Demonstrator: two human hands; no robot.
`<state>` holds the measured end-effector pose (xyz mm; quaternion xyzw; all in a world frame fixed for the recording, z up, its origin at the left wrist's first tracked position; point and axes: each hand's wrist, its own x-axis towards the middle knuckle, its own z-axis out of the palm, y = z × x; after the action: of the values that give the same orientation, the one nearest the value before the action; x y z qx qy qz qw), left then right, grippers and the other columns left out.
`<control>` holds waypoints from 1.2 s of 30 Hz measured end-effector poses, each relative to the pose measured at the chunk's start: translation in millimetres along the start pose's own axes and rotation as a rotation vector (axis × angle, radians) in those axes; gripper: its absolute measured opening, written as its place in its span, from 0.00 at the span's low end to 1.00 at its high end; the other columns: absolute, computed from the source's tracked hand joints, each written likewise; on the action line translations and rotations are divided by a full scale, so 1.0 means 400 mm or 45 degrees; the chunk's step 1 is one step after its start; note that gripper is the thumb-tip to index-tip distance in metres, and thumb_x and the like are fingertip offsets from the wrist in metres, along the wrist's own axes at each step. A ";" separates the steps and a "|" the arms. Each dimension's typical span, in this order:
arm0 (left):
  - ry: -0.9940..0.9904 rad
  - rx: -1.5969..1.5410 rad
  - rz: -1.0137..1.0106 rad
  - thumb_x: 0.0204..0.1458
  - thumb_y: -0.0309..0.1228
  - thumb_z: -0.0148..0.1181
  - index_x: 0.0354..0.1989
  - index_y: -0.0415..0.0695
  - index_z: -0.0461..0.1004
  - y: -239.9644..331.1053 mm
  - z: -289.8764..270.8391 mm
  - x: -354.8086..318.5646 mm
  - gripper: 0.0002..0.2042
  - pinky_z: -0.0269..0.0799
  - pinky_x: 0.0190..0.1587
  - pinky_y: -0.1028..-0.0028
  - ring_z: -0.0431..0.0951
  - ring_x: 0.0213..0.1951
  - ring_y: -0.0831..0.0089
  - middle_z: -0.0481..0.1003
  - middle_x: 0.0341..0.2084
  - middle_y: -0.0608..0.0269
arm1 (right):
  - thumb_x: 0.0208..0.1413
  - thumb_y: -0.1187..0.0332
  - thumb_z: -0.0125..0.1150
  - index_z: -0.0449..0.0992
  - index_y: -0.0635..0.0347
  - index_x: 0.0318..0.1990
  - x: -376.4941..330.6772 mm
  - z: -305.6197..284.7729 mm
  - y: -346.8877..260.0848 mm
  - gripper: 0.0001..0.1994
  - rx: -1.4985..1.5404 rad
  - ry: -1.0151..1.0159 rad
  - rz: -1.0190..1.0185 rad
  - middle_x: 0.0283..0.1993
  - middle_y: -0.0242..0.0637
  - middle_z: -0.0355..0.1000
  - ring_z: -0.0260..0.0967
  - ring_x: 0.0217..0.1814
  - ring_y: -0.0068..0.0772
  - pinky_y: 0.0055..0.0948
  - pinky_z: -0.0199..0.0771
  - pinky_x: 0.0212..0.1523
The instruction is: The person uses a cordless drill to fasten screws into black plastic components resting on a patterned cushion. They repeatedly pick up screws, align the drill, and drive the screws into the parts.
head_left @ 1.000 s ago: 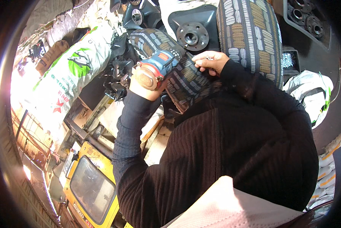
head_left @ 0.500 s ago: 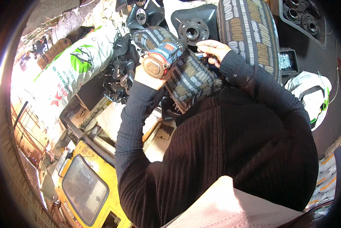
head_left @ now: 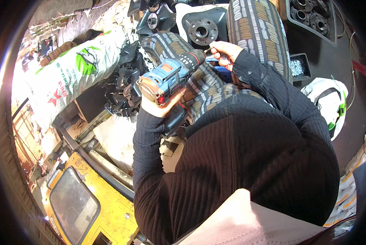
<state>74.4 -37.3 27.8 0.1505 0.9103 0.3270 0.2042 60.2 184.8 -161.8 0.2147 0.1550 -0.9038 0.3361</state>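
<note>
My left hand (head_left: 163, 105) is wrapped round a blue cordless drill (head_left: 166, 72), whose chuck points up and to the right. My right hand (head_left: 228, 53) is closed in a pinch at the drill's tip. Small shiny bits show between its fingers, too small to name. Just beyond both hands stands a dark, flared plastic part (head_left: 220, 19) with a round metal flange (head_left: 202, 33) that has a ring of holes. Patterned cloth (head_left: 203, 98) lies beneath the drill, and something blue (head_left: 221, 74) shows under my right hand.
A patterned cushion (head_left: 258, 36) stands right of the flange. Further right are a tray (head_left: 333, 38) of metal flanges and a small box (head_left: 307, 72) of shiny pieces. Black parts (head_left: 128, 77) are piled at left beside a white sack (head_left: 75, 75); a yellow machine (head_left: 113, 208) stands lower left.
The drill has turned from pointing steeply at me to lying more lengthwise, its chuck now at my right fingers. My right hand has tightened its pinch and shifted slightly left.
</note>
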 end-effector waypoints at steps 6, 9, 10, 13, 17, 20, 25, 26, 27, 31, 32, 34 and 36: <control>0.060 0.189 0.133 0.37 0.26 0.69 0.40 0.39 0.73 0.001 0.011 -0.007 0.19 0.71 0.43 0.69 0.76 0.38 0.64 0.75 0.37 0.57 | 0.51 0.66 0.61 0.72 0.60 0.35 -0.007 -0.001 -0.006 0.09 -0.128 0.014 0.025 0.29 0.27 0.67 0.62 0.28 0.15 0.14 0.60 0.19; -0.021 0.027 -0.108 0.37 0.26 0.68 0.40 0.39 0.73 0.003 0.010 -0.006 0.19 0.71 0.43 0.68 0.76 0.39 0.64 0.75 0.37 0.57 | 0.51 0.65 0.61 0.72 0.59 0.35 -0.009 0.004 -0.006 0.09 -0.171 0.073 0.007 0.29 0.27 0.67 0.62 0.28 0.15 0.15 0.62 0.22; -0.015 0.006 -0.151 0.37 0.26 0.68 0.40 0.39 0.73 0.003 0.010 -0.005 0.19 0.71 0.43 0.68 0.76 0.39 0.64 0.75 0.37 0.57 | 0.51 0.65 0.61 0.72 0.59 0.35 -0.010 0.007 -0.006 0.09 -0.178 0.097 0.009 0.29 0.26 0.67 0.62 0.28 0.15 0.15 0.63 0.23; 0.015 0.145 0.060 0.37 0.26 0.68 0.40 0.39 0.73 0.003 0.011 -0.004 0.18 0.71 0.43 0.68 0.76 0.39 0.64 0.75 0.37 0.57 | 0.51 0.65 0.61 0.72 0.59 0.34 -0.010 0.014 -0.007 0.09 -0.208 0.141 0.017 0.29 0.26 0.67 0.62 0.28 0.15 0.15 0.62 0.22; -0.013 0.085 0.020 0.37 0.27 0.68 0.41 0.41 0.73 -0.002 0.008 0.001 0.19 0.71 0.42 0.68 0.76 0.38 0.64 0.75 0.37 0.58 | 0.52 0.63 0.60 0.71 0.59 0.31 -0.014 0.012 -0.014 0.09 -0.245 0.093 0.061 0.25 0.27 0.65 0.60 0.23 0.15 0.12 0.57 0.16; -0.032 0.213 0.126 0.38 0.29 0.67 0.40 0.43 0.73 -0.006 -0.001 0.016 0.18 0.71 0.41 0.67 0.76 0.38 0.64 0.75 0.36 0.60 | 0.53 0.62 0.59 0.69 0.59 0.28 -0.009 0.009 -0.017 0.11 -0.244 0.016 0.141 0.23 0.27 0.63 0.57 0.18 0.14 0.12 0.51 0.12; -0.118 0.650 0.491 0.39 0.31 0.62 0.37 0.48 0.75 0.012 -0.009 0.053 0.13 0.72 0.38 0.66 0.76 0.34 0.61 0.75 0.32 0.62 | 0.54 0.61 0.58 0.67 0.59 0.25 0.009 0.006 -0.010 0.13 -0.192 0.078 0.175 0.21 0.27 0.62 0.55 0.17 0.13 0.13 0.47 0.09; -0.182 0.708 0.475 0.38 0.31 0.62 0.36 0.48 0.75 0.018 -0.007 0.061 0.13 0.72 0.38 0.65 0.76 0.34 0.61 0.75 0.32 0.62 | 0.54 0.61 0.58 0.67 0.59 0.24 0.007 0.001 -0.010 0.13 -0.173 0.026 0.186 0.21 0.27 0.62 0.55 0.17 0.14 0.13 0.47 0.09; -0.158 0.706 0.515 0.38 0.31 0.62 0.36 0.48 0.75 0.025 -0.004 0.068 0.13 0.72 0.38 0.65 0.76 0.34 0.61 0.75 0.32 0.62 | 0.54 0.61 0.58 0.67 0.58 0.24 0.007 -0.003 -0.011 0.13 -0.163 0.021 0.207 0.21 0.26 0.62 0.55 0.16 0.14 0.13 0.47 0.09; -0.074 0.681 0.516 0.35 0.31 0.63 0.35 0.48 0.75 0.033 -0.001 0.109 0.14 0.72 0.37 0.65 0.76 0.33 0.60 0.75 0.31 0.61 | 0.58 0.48 0.46 0.72 0.61 0.34 0.016 -0.007 -0.005 0.22 -0.081 0.087 0.215 0.21 0.26 0.64 0.57 0.16 0.15 0.13 0.48 0.08; -0.063 0.687 0.488 0.35 0.30 0.63 0.35 0.48 0.75 0.027 -0.001 0.128 0.14 0.72 0.37 0.65 0.76 0.33 0.60 0.75 0.31 0.61 | 0.58 0.43 0.38 0.72 0.63 0.40 0.028 -0.006 -0.008 0.29 0.058 -0.018 0.337 0.22 0.27 0.65 0.58 0.17 0.16 0.14 0.49 0.08; 0.010 0.647 0.473 0.35 0.30 0.64 0.35 0.47 0.75 0.010 -0.009 0.162 0.15 0.72 0.35 0.66 0.76 0.31 0.61 0.76 0.29 0.62 | 0.61 0.47 0.36 0.71 0.64 0.42 0.028 -0.009 -0.006 0.26 -0.020 0.083 0.358 0.21 0.26 0.64 0.56 0.16 0.17 0.16 0.49 0.09; -0.018 0.530 0.355 0.36 0.26 0.63 0.35 0.44 0.74 -0.010 -0.010 0.195 0.14 0.69 0.24 0.71 0.74 0.22 0.70 0.74 0.24 0.62 | 0.62 0.52 0.37 0.71 0.64 0.43 0.026 -0.012 -0.005 0.23 -0.005 0.174 0.355 0.19 0.24 0.61 0.53 0.15 0.17 0.16 0.47 0.10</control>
<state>3.9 -10.7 6.5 0.3157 0.9271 0.1564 0.1280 53.1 182.6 -170.8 0.2943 0.1480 -0.8315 0.4473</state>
